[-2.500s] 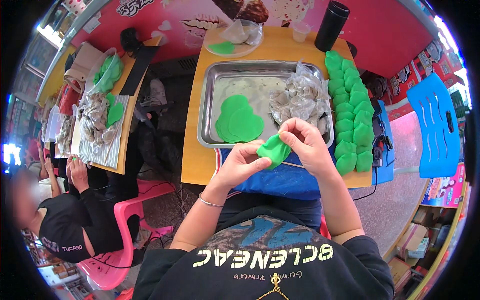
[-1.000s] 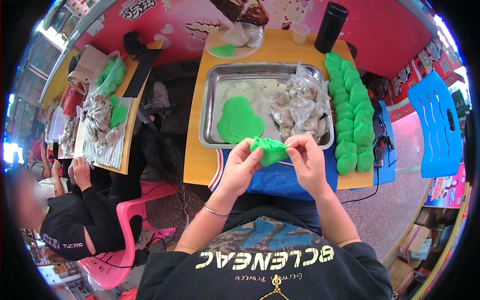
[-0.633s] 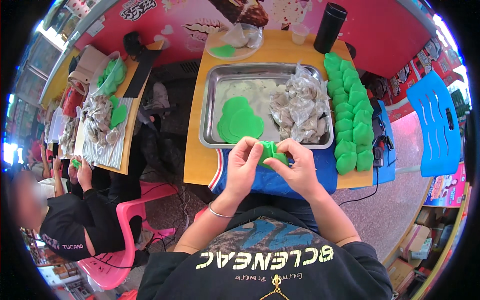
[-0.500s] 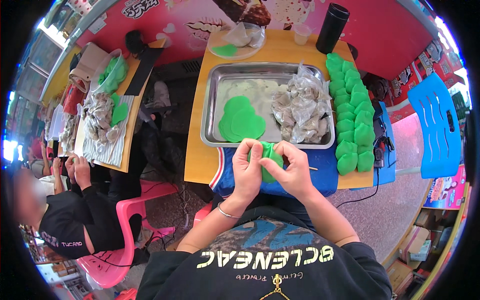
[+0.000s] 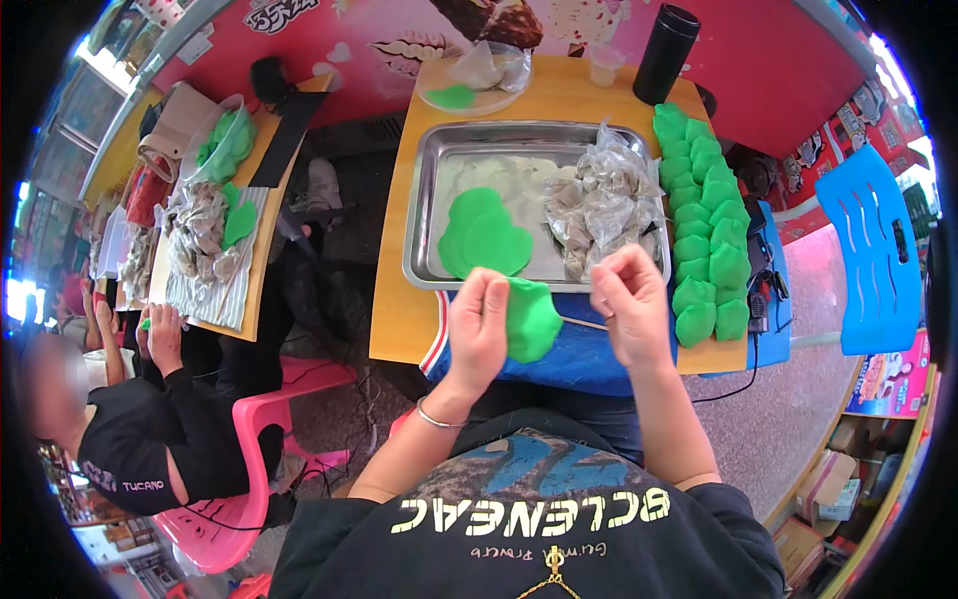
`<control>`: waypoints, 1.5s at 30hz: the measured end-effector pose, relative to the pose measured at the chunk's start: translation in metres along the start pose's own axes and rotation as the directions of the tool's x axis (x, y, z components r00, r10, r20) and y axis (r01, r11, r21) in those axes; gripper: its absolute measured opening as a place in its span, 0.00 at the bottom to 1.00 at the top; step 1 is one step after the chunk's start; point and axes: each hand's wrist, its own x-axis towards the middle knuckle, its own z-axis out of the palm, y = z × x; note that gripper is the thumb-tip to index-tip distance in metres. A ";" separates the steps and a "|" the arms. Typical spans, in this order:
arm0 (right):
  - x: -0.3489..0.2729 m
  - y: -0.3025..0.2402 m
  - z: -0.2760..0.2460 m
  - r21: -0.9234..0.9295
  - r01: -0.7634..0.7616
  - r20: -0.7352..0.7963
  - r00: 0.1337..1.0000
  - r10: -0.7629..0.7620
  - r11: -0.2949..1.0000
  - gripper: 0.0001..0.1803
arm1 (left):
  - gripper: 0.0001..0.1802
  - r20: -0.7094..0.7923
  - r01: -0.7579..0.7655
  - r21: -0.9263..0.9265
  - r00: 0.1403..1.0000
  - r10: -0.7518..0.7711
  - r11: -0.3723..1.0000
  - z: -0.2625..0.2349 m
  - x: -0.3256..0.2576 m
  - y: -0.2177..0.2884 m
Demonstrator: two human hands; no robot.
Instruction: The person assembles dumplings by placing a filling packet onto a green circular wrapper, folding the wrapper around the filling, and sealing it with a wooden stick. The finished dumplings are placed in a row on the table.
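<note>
My left hand (image 5: pixel 479 324) grips the edge of a soft, rounded green pouch-like piece (image 5: pixel 534 319), which hangs to the right of my fingers. To its right, my right hand (image 5: pixel 634 304) is raised apart from it, fingers curled together; anything in them is hidden. A thin pale stick (image 5: pixel 584 322) shows between the green piece and my right hand; I cannot tell what supports it. Just beyond my hands, flat green rounded pieces (image 5: pixel 483 235) overlap in a metal tray (image 5: pixel 410 240). Lumpy grey bundles in clear plastic (image 5: pixel 604 200) are heaped on the tray's right side.
Plump green pieces (image 5: pixel 711 220) line the table's right edge in two rows. Behind the tray stand a plastic dish (image 5: pixel 429 75), a clear cup (image 5: pixel 605 66) and a black tumbler (image 5: pixel 666 55). A blue chair (image 5: pixel 868 250) is at right; another person (image 5: pixel 150 429) works at left.
My right hand has let go of the green piece and moved right and up. My left hand has shifted slightly left, still gripping the piece, which now hangs spread out.
</note>
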 end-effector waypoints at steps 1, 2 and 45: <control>-0.001 0.001 -0.010 -0.169 0.012 -0.026 1.000 -0.016 0.986 0.07 | 0.13 0.014 0.032 -0.036 0.999 -0.031 0.999 -0.005 0.001 -0.001; -0.003 0.002 -0.014 -0.470 0.063 0.060 0.997 -0.039 0.880 0.07 | 0.12 0.029 0.064 -0.071 0.998 -0.062 0.995 -0.009 0.004 0.000; -0.038 -0.002 0.005 -0.619 0.176 0.185 0.980 -0.076 0.766 0.09 | 0.10 0.195 -0.025 -0.170 0.979 0.059 0.985 -0.023 0.003 0.012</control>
